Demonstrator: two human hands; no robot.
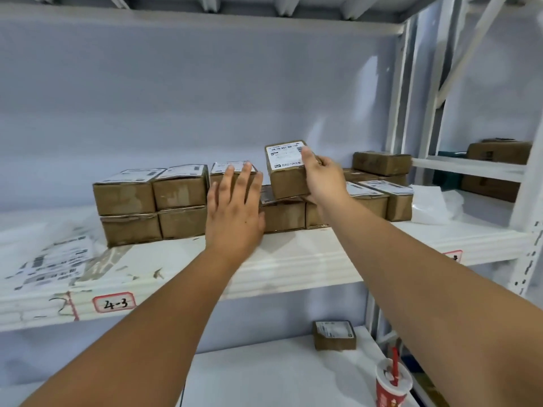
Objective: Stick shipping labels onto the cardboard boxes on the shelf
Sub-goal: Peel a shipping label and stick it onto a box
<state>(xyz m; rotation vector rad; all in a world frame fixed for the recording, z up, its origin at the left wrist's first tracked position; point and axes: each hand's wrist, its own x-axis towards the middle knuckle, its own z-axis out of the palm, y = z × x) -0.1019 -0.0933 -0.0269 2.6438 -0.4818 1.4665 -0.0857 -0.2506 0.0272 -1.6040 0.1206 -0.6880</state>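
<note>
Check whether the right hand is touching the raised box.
Touching. The head view shows the right hand gripping the raised box, with the thumb lying on its labelled top.

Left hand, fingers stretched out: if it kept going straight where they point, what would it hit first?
Probably the labelled box directly ahead, the top one of its stack. The left hand has its fingertips over that box's top edge; whether they touch it, I cannot tell.
</note>
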